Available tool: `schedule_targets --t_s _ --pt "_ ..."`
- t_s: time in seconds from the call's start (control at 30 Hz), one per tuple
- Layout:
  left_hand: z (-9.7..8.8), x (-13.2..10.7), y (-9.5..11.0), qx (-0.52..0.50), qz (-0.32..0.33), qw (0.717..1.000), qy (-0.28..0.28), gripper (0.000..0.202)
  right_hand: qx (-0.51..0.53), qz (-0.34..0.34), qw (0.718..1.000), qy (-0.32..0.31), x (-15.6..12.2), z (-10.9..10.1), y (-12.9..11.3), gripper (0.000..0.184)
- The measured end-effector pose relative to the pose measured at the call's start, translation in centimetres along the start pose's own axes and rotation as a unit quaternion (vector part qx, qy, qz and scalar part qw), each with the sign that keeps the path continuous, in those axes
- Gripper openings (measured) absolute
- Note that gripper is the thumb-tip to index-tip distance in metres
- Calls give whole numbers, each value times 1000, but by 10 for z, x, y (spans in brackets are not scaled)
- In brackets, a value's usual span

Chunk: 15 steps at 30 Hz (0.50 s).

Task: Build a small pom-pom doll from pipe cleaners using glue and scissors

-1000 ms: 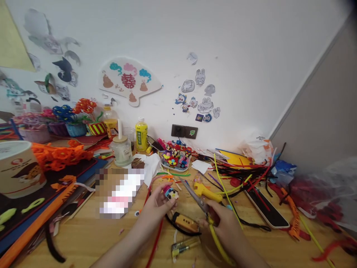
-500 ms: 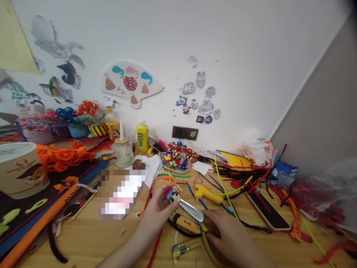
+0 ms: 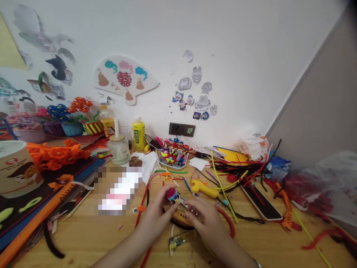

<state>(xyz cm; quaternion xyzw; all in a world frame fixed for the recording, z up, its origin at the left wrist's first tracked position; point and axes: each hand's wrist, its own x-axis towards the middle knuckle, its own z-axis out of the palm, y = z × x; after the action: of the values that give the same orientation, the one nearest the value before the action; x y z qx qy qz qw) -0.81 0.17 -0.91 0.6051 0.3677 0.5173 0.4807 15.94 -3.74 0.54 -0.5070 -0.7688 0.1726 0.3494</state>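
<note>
My left hand [image 3: 160, 208] pinches a small doll figure [image 3: 173, 196] with a pink and blue top and a pale face with dark eyes. Close by on the right, my right hand [image 3: 205, 217] is curled round scissors. Their metal blade [image 3: 183, 201] points at the figure, and most of the scissors is hidden under my fingers. A red curved band [image 3: 230, 223] shows beyond that hand; whether it is part of the handle is unclear. Under the hands lies an orange-yellow object [image 3: 180, 217] with dark marks. Nearer me rests a small clear and yellow piece [image 3: 176, 243] with a metal end.
A yellow glue gun [image 3: 205, 188] lies behind my right hand. Further back stands a tray [image 3: 184, 166] of small dolls, beside a yellow bottle [image 3: 138, 134]. Black and coloured pipe cleaners [image 3: 234, 167] are heaped at right, near a phone [image 3: 262, 203]. A paper cup [image 3: 18, 169] stands left.
My right hand has moved up and left, closer to the figure, and now covers most of the scissors. The figure has turned slightly in my left hand. The whole view has shifted a little.
</note>
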Motion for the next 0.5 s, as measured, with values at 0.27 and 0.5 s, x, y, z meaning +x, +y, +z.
schedule_targets --t_s 0.27,0.5 --pt "1 -4 -4 65 7 998 -8 35 -104 6 995 6 2 -9 4 15" --pt "-5 3 -4 71 14 997 23 36 -210 155 955 -138 -31 -35 28 41"
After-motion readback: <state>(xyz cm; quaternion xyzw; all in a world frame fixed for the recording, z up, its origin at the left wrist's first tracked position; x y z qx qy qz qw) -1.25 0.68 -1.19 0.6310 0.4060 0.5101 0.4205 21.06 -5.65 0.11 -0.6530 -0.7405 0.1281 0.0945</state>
